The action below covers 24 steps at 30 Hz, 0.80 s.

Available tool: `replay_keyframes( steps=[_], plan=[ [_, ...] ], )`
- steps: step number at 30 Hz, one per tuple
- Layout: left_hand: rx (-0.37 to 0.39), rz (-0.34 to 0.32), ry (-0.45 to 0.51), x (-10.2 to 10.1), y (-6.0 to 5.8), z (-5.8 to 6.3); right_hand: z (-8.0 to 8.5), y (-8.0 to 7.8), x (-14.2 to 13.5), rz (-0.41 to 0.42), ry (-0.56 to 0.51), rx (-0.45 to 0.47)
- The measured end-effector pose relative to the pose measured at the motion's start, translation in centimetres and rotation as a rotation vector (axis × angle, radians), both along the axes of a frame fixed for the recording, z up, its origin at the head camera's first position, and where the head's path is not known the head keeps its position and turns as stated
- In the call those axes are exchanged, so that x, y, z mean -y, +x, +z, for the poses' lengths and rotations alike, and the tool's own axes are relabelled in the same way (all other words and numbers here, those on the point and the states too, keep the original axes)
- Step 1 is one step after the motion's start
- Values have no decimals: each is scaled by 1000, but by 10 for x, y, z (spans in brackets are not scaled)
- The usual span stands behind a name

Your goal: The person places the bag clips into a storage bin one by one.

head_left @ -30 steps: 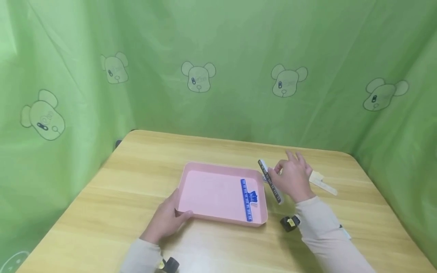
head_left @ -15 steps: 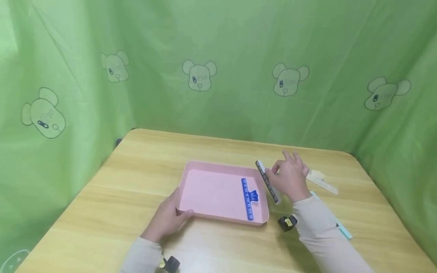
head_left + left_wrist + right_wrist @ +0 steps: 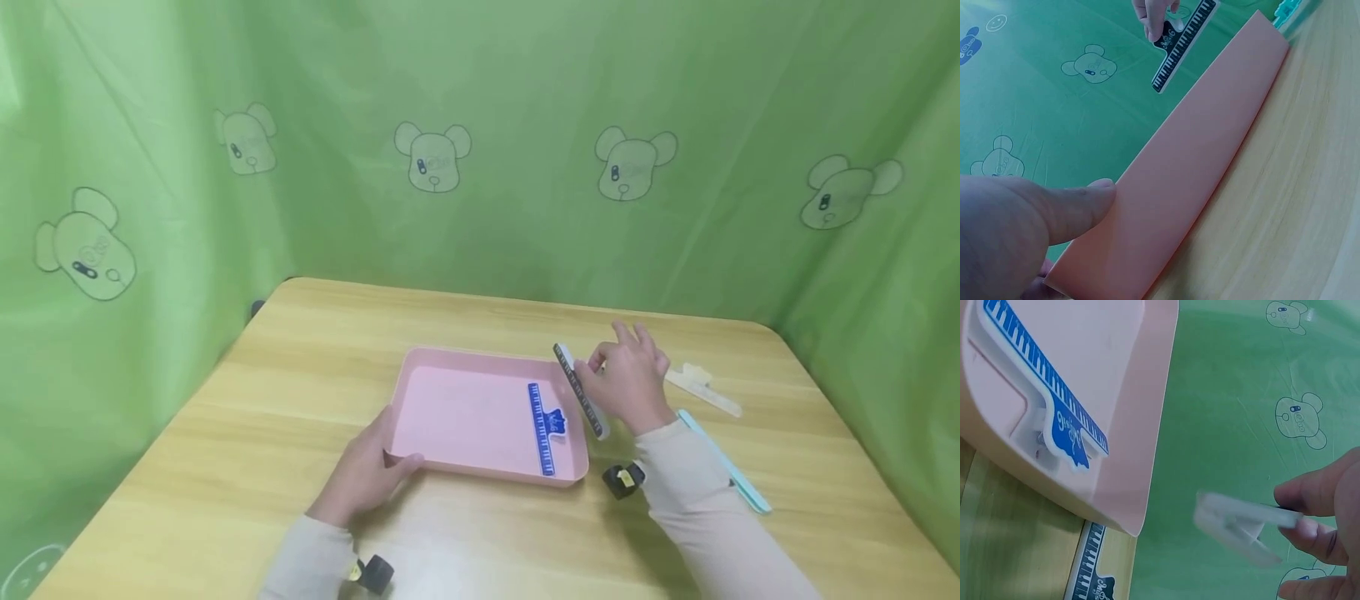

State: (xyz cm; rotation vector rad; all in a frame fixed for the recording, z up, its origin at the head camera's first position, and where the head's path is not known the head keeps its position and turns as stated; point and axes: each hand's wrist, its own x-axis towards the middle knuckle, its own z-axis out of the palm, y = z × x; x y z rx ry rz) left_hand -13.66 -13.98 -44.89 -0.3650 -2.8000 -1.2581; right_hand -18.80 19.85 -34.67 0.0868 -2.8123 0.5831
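"While the yellow wood-grain table [image 3: 247, 400] and shallow pink rectangular tray [image 3: 457, 425] hardly shift, what's changing?"

"The left hand [image 3: 360, 479] keeps gripping the tray's near left corner; the right hand [image 3: 630, 383], well apart, pinches a black-and-white piano-key clip [image 3: 585, 404], one end overlapping the tray's rim in the head view."

"Meaning?"

"It's nearer the tray, where a blue-and-white piano-key clip [image 3: 542, 429] already lies."

"And against a second ago?"

"The held clip sits further left, and more of the slender turquoise clip [image 3: 720, 455] shows."

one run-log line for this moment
left hand: grips pink tray; right hand: pinches raised black clip; in tray: blue clip; on table: white clip, teal clip
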Motion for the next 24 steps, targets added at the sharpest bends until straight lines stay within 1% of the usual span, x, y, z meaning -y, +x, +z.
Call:
replay_keyframes(
  steps=[4,11,17,22,24],
  plan=[
    [22,10,1,0,2,1,-2,0,3,5,-2,5],
    [-3,-9,-3,-1,0,4,-2,0,6,-3,-5,-4],
    [-5,-10,-12,-1,-1,6,-2,-1,10,-5,-13,26],
    [-8,-8,-7,-1,0,6,-4,-1,12,-11,-16,33],
    [2,0,-3,-1,0,5,-5,-2,13,-9,-15,33]
  ],
)
